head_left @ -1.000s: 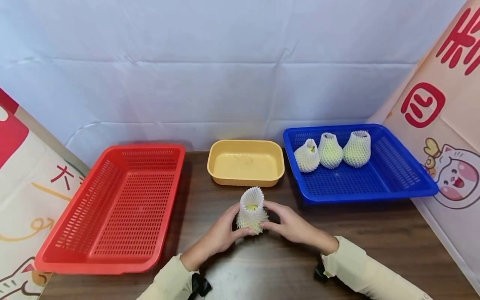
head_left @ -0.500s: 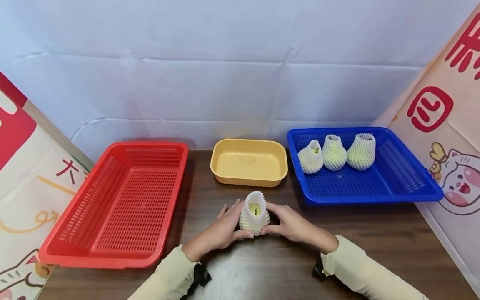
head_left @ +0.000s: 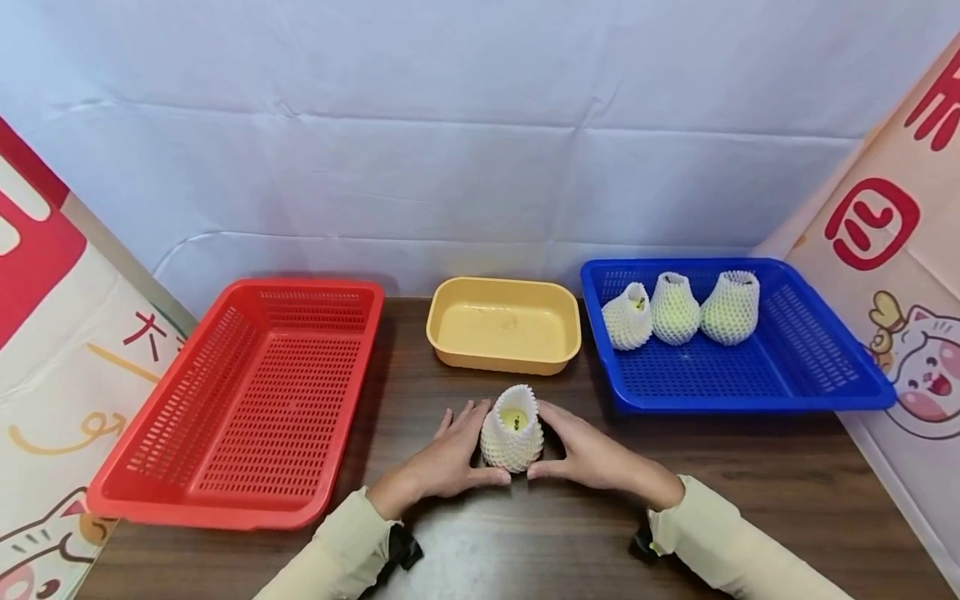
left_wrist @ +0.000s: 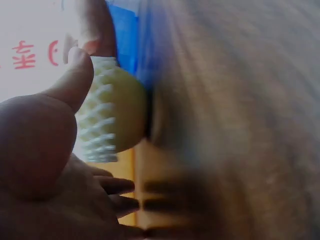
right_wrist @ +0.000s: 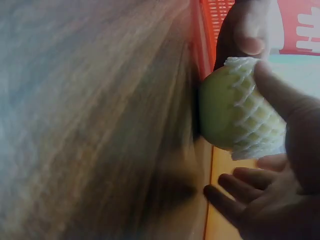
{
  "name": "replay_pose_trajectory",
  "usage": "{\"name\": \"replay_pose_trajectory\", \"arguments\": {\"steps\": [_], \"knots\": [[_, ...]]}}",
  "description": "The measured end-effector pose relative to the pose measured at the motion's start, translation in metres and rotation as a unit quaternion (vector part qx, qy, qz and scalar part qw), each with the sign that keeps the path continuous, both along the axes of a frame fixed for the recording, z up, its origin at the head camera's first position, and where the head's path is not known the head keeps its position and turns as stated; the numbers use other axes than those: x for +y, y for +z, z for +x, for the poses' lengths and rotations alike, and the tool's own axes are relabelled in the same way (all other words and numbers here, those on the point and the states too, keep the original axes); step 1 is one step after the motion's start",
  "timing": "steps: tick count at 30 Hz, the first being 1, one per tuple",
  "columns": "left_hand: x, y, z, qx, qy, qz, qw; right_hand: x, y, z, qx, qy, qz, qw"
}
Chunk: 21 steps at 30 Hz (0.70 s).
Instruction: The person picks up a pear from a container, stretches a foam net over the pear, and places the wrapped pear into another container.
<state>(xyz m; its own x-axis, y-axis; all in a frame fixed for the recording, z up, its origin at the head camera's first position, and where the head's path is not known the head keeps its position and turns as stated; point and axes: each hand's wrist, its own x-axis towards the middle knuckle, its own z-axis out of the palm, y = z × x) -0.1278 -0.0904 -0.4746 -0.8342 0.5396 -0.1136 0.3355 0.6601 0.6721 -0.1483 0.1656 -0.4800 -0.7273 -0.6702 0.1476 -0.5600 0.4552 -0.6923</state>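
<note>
A round yellow-green fruit, apparently a pear (head_left: 515, 443), stands on the table in a white foam net sleeve (right_wrist: 252, 110), its stem showing through the sleeve's open top. The bottom of the fruit is bare in both wrist views. On its left side is my left hand (head_left: 450, 457), thumb in front and fingers extended behind, close to the net; whether it touches cannot be told. Facing it, my right hand (head_left: 588, 450) is spread around the right side with a small gap. Neither hand grips the fruit.
A blue basket (head_left: 750, 400) at the right holds several netted fruits (head_left: 675, 310). The yellow tray (head_left: 504, 365) stands behind the hands. At the left is a red basket (head_left: 288, 408). A white cloth (head_left: 450, 150) hangs behind the brown table (head_left: 480, 550).
The net was held between both hands; the fruit now stands by itself, its sleeve smoother and lower. Both hands have loosened, the right drawing slightly away. The view has shifted a little.
</note>
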Motion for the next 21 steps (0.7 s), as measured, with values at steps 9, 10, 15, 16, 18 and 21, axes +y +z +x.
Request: {"name": "replay_pose_trajectory", "arguments": {"steps": [9,10,15,16,18,21], "knots": [[0.003,0.006,0.005,0.054,-0.001,0.090,0.9945,-0.006,0.002,0.008,0.008,-0.016,-0.024,0.9995],[0.004,0.005,0.007,0.054,0.000,0.090,0.9944,-0.007,0.000,0.009,0.008,-0.015,-0.020,0.9997],[0.008,-0.001,0.012,0.048,0.015,0.086,0.9950,-0.008,-0.001,0.010,0.010,-0.013,0.001,0.9999],[0.008,-0.002,0.011,0.048,0.015,0.089,0.9948,-0.008,0.001,0.009,0.011,-0.015,0.006,0.9998],[0.009,-0.003,0.008,0.051,0.009,0.090,0.9945,-0.008,0.003,0.007,0.015,-0.015,0.015,0.9997],[0.010,-0.005,0.004,0.056,-0.003,0.095,0.9939,-0.007,0.005,0.003,0.023,-0.013,0.024,0.9994]]}}
